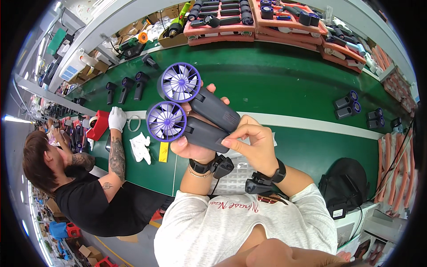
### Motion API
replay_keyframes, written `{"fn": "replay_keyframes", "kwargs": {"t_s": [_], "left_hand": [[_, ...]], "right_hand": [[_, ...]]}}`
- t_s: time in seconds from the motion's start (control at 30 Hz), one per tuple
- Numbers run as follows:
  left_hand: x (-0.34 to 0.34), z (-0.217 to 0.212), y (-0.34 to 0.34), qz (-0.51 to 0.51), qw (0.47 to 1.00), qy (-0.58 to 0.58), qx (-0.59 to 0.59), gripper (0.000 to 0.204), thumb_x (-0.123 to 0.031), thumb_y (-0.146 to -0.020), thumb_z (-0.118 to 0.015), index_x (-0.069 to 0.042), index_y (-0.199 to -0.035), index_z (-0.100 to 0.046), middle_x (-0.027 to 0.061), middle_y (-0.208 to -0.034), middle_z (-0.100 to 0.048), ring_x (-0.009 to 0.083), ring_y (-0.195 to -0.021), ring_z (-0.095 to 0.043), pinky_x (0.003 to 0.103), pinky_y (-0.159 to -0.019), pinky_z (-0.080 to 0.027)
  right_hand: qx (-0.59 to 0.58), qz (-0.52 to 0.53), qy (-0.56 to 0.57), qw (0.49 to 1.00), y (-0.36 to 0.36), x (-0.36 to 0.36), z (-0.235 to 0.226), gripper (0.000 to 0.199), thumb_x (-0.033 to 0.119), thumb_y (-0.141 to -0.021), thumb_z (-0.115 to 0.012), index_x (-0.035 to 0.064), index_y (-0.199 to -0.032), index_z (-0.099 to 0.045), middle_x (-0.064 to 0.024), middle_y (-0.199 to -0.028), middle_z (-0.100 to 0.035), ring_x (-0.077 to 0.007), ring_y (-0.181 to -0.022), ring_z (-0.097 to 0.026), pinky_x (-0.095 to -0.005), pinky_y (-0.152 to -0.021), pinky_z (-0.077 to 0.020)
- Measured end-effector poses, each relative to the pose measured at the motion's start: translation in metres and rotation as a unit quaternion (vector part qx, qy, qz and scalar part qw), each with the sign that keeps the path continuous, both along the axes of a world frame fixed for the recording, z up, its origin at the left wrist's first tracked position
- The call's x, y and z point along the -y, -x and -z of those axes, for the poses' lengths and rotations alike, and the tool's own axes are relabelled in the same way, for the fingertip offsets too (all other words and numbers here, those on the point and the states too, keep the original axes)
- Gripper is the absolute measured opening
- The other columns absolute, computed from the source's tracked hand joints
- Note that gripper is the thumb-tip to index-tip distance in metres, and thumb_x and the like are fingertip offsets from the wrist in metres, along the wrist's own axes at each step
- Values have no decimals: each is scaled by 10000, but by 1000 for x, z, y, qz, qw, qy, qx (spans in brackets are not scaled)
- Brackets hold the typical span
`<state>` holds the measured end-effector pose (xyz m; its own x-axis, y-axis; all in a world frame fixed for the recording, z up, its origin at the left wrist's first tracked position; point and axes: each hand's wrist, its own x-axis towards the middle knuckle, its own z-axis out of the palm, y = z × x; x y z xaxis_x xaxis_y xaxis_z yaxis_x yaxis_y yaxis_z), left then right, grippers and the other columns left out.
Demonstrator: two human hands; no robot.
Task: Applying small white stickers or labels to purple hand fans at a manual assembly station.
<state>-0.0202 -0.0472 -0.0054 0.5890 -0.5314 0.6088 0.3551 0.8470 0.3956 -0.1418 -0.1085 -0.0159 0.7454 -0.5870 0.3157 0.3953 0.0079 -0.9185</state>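
Note:
Two dark grey handheld fans with purple-rimmed heads and pale blades lie side by side in my left hand (195, 149). The upper fan (213, 107) and the lower fan (202, 131) both point their handles toward my right. My left thumb presses the lower one from below, and fingertips show past the upper one's far side. At the handle end of the lower fan, the thumb and forefinger of my right hand (255, 144) are pinched together. What sits between those fingertips is too small to make out. Beneath my wrists lies a sheet with rows of pale labels (242, 175).
On the left, a co-worker's white-gloved hand (117, 119) rests beside a red tape dispenser (98, 126). A white glove (140, 147) and yellow slip (163, 152) lie nearby. More fans (344, 107) stand right; pink foam trays (220, 31) line the back. A black bag (344, 184) sits right.

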Motion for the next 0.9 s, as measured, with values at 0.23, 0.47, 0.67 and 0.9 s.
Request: {"fn": "replay_keyframes", "kwargs": {"t_s": [0.23,0.47,0.67,0.9], "left_hand": [[4,2,0,59,998,17,-9,509,-352,-654,-609,-116,-1100,-548,218,-1382,-322,408,-1261,-364,611,-972,-349],[15,9,2,145,987,38,-60,576,-372,-669,-597,-110,-1175,-516,202,-1364,-357,388,-1223,-406,588,-918,-385],[34,28,-32,127,960,-234,83,645,-344,-697,-602,-80,-1270,-466,186,-1340,-397,347,-1181,-450,470,-905,-420],[118,63,-76,-183,505,-412,737,583,-264,-744,-653,-49,-1254,-471,199,-1369,-369,338,-1273,-359,455,-1021,-322]], "right_hand": [[69,162,164,971,-7,0,21,330,91,-674,-802,72,-903,-565,-44,-899,-527,-138,-810,-471,-267,-720,-370],[51,-79,-223,970,-15,5,11,478,87,-680,-786,87,-1038,-469,-90,-1122,-493,-180,-1004,-492,-305,-818,-389],[28,206,116,971,16,56,9,380,59,-653,-749,101,-960,-529,-65,-1105,-530,-199,-1055,-516,-322,-825,-393],[130,368,557,733,41,66,-5,88,140,-600,-632,128,-682,-604,-5,-997,-645,-218,-980,-566,-351,-819,-407]]}}
